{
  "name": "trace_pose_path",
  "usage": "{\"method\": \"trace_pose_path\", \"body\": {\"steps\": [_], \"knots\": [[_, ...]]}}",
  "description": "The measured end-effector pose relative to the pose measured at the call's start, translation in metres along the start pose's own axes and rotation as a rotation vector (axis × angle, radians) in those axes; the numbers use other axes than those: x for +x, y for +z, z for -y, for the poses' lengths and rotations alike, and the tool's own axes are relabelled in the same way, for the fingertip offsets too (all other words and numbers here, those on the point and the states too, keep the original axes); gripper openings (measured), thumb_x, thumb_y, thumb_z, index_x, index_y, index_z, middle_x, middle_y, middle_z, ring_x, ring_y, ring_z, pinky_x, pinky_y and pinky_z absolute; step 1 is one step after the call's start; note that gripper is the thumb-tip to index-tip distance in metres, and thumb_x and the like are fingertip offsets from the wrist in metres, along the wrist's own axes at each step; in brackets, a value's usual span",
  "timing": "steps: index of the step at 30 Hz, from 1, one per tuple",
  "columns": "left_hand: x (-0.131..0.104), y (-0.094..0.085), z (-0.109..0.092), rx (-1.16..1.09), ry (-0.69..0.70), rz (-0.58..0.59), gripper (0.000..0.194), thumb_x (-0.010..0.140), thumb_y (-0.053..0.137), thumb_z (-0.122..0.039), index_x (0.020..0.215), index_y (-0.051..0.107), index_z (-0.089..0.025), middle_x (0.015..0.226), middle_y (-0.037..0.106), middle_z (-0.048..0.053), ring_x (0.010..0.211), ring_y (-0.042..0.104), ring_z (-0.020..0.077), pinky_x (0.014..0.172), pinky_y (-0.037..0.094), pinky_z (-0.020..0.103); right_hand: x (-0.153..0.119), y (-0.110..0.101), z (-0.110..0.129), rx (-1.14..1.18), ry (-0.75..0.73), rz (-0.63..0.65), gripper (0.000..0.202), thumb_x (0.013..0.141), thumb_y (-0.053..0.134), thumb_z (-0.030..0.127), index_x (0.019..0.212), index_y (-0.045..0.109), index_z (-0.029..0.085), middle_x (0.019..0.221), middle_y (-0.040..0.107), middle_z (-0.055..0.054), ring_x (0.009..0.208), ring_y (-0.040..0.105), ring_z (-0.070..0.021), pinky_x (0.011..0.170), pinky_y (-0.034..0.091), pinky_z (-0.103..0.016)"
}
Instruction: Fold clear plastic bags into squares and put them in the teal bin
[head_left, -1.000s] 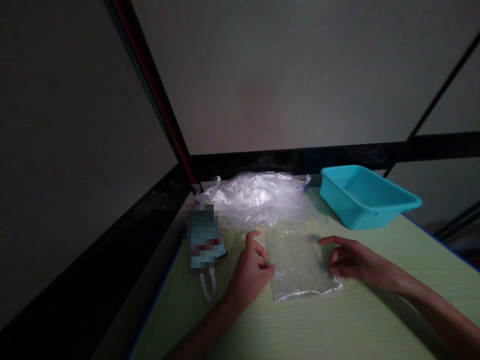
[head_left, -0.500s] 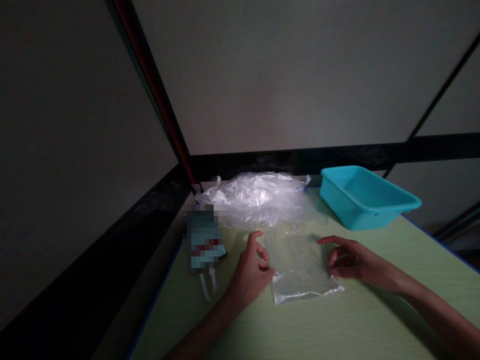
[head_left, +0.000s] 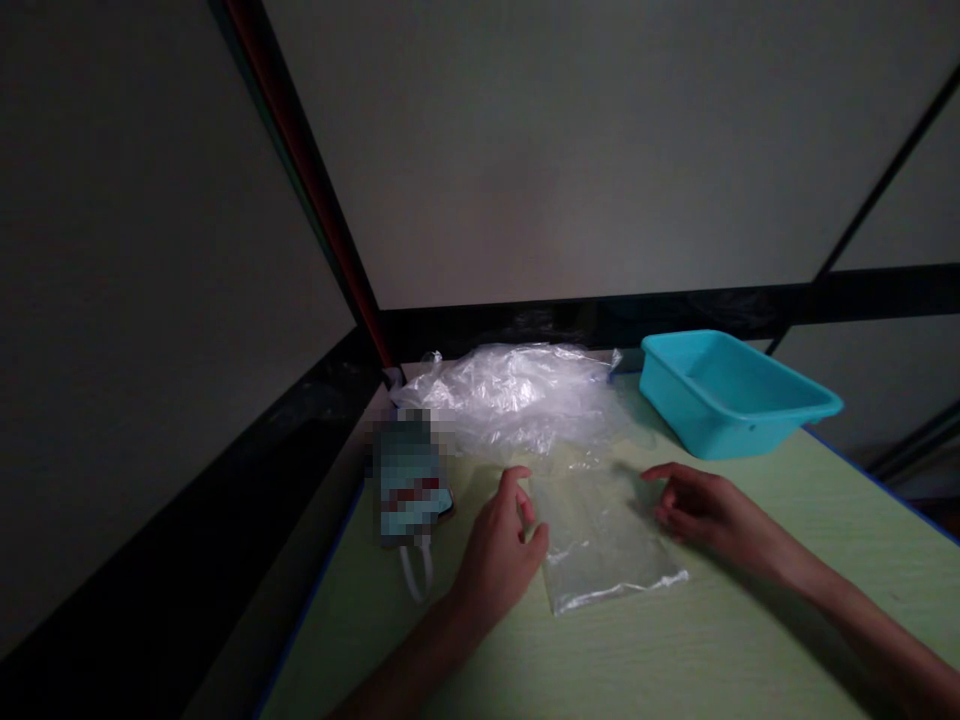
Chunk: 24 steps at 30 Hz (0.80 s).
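Two bare hands framed one clear, flat, rectangular plastic bag (head_left: pixel 611 545) lying on a pale green table (head_left: pixel 660 660) with a blue edge. The left hand (head_left: pixel 499 560) was at the bag's left edge, its thumb and curved index finger spread apart; whether a fingertip touched the film could not be told. The right hand (head_left: pixel 705 510) was at the opposite edge, index finger reaching out, the other fingers curled, and thumb and index finger spread; contact with the bag was unclear there too. One shiny, creased strip ran along the bag's near end, and its far end lay close to a crumpled heap of translucent plastic film (head_left: pixel 517 390) at the back of the table.

Left of the left hand lay a flat, rectangular, pale teal object (head_left: pixel 412 480) with a dark red band across it. Heavy pixelation covered it, so any brand or lettering could not be read. A white loop (head_left: pixel 409 575) stuck out from its near end. At the back right stood a turquoise plastic basin (head_left: pixel 735 430), rectangular and rimmed. Behind everything rose a grey wall panel (head_left: pixel 562 180) crossed below by a glossy black band (head_left: pixel 510 330).
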<state>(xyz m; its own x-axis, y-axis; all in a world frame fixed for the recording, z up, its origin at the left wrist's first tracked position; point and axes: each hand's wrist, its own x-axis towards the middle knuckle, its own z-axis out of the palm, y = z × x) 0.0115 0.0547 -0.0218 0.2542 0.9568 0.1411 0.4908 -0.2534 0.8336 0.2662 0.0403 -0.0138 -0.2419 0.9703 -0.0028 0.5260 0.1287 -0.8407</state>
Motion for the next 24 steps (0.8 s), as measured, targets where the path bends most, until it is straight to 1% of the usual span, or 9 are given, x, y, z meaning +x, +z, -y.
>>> {"method": "trace_pose_path", "body": {"steps": [3, 5, 7, 10, 12, 14, 16, 19, 24], "knots": [[-0.003, 0.003, -0.004, 0.075, 0.083, -0.043, 0.032, 0.066, 0.048, -0.001, 0.093, 0.046, -0.018, 0.076, 0.045, -0.003, 0.059, 0.044, 0.0098, 0.058, 0.04, 0.022, -0.003, 0.005, 0.011, -0.211, -0.106, -0.076, 0.021, 0.086, 0.043, 0.028, 0.102, 0.05, 0.016, 0.071, 0.056, -0.001, 0.06, 0.053, -0.0148, 0.052, 0.042, -0.026], [-0.005, 0.005, -0.007, 0.089, 0.12, -0.042, 0.027, 0.067, 0.046, -0.001, 0.088, 0.049, -0.017, 0.082, 0.047, -0.001, 0.066, 0.047, 0.0116, 0.065, 0.042, 0.025, -0.005, 0.01, 0.017, -0.283, -0.17, -0.079, 0.019, 0.088, 0.04, 0.026, 0.1, 0.051, 0.017, 0.083, 0.059, -0.005, 0.071, 0.057, -0.0165, 0.061, 0.047, -0.029], [-0.009, 0.008, -0.009, 0.114, 0.158, -0.017, 0.026, 0.068, 0.046, 0.0, 0.087, 0.05, -0.017, 0.088, 0.049, 0.002, 0.077, 0.05, 0.014, 0.073, 0.043, 0.027, -0.006, 0.016, 0.02, -0.343, -0.244, -0.054, 0.021, 0.089, 0.039, 0.026, 0.102, 0.052, 0.017, 0.095, 0.06, -0.008, 0.085, 0.057, -0.0182, 0.073, 0.048, -0.031], [-0.015, 0.01, -0.012, 0.253, 0.246, 0.035, 0.026, 0.071, 0.046, -0.003, 0.092, 0.053, -0.017, 0.096, 0.051, 0.005, 0.095, 0.048, 0.0187, 0.086, 0.041, 0.033, -0.006, 0.026, 0.021, -0.493, -0.331, 0.012, 0.031, 0.089, 0.039, 0.026, 0.117, 0.048, 0.015, 0.117, 0.054, -0.012, 0.108, 0.05, -0.0207, 0.092, 0.042, -0.036], [-0.019, 0.012, -0.015, 0.386, 0.293, 0.082, 0.024, 0.075, 0.048, -0.009, 0.097, 0.054, -0.016, 0.103, 0.052, 0.007, 0.102, 0.046, 0.0219, 0.09, 0.039, 0.037, -0.006, 0.032, 0.022, -0.605, -0.366, 0.054, 0.041, 0.089, 0.04, 0.028, 0.128, 0.04, 0.014, 0.129, 0.046, -0.012, 0.118, 0.042, -0.0222, 0.099, 0.035, -0.039], [-0.022, 0.013, -0.016, 0.495, 0.304, 0.132, 0.026, 0.078, 0.048, -0.017, 0.104, 0.054, -0.015, 0.113, 0.051, 0.009, 0.108, 0.043, 0.0251, 0.094, 0.037, 0.041, -0.007, 0.037, 0.025, -0.69, -0.392, 0.078, 0.048, 0.089, 0.039, 0.029, 0.133, 0.033, 0.013, 0.137, 0.038, -0.011, 0.125, 0.034, -0.0231, 0.103, 0.03, -0.042], [-0.024, 0.014, -0.017, 0.562, 0.306, 0.178, 0.035, 0.081, 0.047, -0.023, 0.114, 0.05, -0.012, 0.125, 0.047, 0.011, 0.116, 0.039, 0.0267, 0.098, 0.034, 0.042, -0.008, 0.041, 0.027, -0.741, -0.412, 0.088, 0.051, 0.089, 0.038, 0.028, 0.136, 0.028, 0.013, 0.141, 0.03, -0.01, 0.128, 0.028, -0.0231, 0.105, 0.026, -0.042], [-0.026, 0.015, -0.015, 0.611, 0.315, 0.248, 0.05, 0.084, 0.044, -0.03, 0.128, 0.038, -0.008, 0.136, 0.036, 0.012, 0.124, 0.032, 0.0254, 0.103, 0.029, 0.039, -0.008, 0.045, 0.028, -0.772, -0.421, 0.102, 0.055, 0.088, 0.038, 0.027, 0.139, 0.021, 0.013, 0.144, 0.021, -0.009, 0.13, 0.021, -0.0226, 0.106, 0.023, -0.041], [-0.029, 0.016, -0.008, 0.673, 0.367, 0.317, 0.062, 0.085, 0.041, -0.037, 0.136, 0.023, -0.006, 0.143, 0.02, 0.013, 0.131, 0.019, 0.023, 0.107, 0.023, 0.036, -0.008, 0.049, 0.019, -0.802, -0.425, 0.134, 0.058, 0.09, 0.036, 0.034, 0.139, 0.015, 0.011, 0.145, 0.014, -0.011, 0.132, 0.013, -0.0234, 0.106, 0.021, -0.04]]}}
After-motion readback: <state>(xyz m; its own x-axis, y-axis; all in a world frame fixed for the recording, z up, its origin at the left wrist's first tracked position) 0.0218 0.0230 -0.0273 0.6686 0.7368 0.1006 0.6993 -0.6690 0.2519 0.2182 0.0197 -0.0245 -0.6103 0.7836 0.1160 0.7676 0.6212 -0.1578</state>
